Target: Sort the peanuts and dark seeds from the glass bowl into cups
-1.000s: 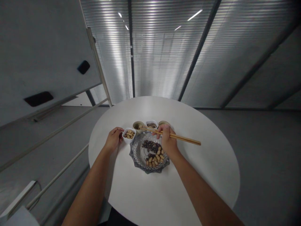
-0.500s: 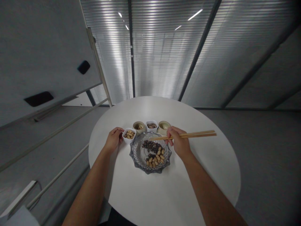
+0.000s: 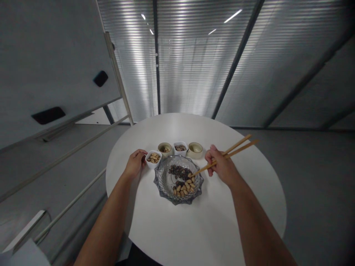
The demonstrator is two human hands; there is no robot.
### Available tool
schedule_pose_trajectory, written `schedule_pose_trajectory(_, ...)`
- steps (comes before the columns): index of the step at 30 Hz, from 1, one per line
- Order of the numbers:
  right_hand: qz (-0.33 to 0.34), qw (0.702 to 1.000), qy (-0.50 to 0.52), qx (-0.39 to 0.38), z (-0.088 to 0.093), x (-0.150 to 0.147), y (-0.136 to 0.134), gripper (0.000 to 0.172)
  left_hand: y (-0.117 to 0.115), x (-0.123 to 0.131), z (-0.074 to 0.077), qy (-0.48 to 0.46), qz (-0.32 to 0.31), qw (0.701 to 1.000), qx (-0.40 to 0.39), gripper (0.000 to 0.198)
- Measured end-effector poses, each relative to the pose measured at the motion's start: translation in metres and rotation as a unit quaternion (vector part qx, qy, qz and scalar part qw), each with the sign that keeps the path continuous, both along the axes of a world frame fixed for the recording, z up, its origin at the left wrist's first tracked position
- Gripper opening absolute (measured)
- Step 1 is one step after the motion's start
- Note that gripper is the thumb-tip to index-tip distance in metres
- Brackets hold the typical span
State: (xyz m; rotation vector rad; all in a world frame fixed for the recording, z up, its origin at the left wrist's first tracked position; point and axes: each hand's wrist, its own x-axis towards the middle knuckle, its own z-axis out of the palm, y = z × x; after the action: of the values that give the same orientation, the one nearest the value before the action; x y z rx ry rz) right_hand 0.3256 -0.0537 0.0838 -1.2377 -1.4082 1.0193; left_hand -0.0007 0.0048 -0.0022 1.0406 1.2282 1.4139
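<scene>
A pair of wooden chopsticks is gripped by my right hand, right of the scalloped glass bowl. Their tips reach over its right side, touching or just above the tan, pistachio-like nuts. Dark seeds lie in the same bowl, mostly toward its far side. My left hand has its fingers curled against the left side of a small square white bowl, which holds more tan nuts.
Behind the glass bowl stand a small beige cup with a few pieces in it, a white bowl of brownish seeds and another beige cup. All rest on a round white table. A whiteboard stand is at left.
My right hand has moved right, away from the beige cup. The chopsticks now slant downward, their tips shifted from the glass bowl's far part to the nuts at its right. My left hand stays put.
</scene>
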Motion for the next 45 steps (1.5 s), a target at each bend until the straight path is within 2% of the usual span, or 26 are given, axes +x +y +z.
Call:
schedule_pose_trajectory(9,-0.034,0.999,-0.021,0.007,-0.004,-0.011,0.003,0.069,-0.001,0.001,0.001,-0.004,0.004,1.000,-0.002,0.017)
schedule_pose_trajectory(18,0.069,0.997,0.006,0.013,-0.004,-0.017,-0.003,0.065,-0.001,0.002,0.002,-0.008,0.003,1.000,0.002,0.016)
schedule_pose_trajectory(27,0.057,0.997,0.046,-0.004,0.000,-0.003,-0.003,0.065,-0.001,0.001,-0.001,-0.007,0.002,1.000,-0.002,0.017)
schedule_pose_trajectory(34,0.126,0.990,0.016,-0.068,0.004,-0.002,-0.005,0.071,0.000,0.000,-0.002,-0.002,0.005,1.000,0.005,0.017)
schedule_pose_trajectory(40,0.175,0.981,0.006,-0.078,-0.007,-0.021,-0.009,0.062,0.000,0.002,0.000,0.009,0.003,1.000,0.008,0.016)
schedule_pose_trajectory(45,0.180,0.983,-0.015,-0.035,-0.007,-0.029,-0.010,0.048,-0.001,0.003,0.001,0.004,0.002,1.000,0.008,0.016)
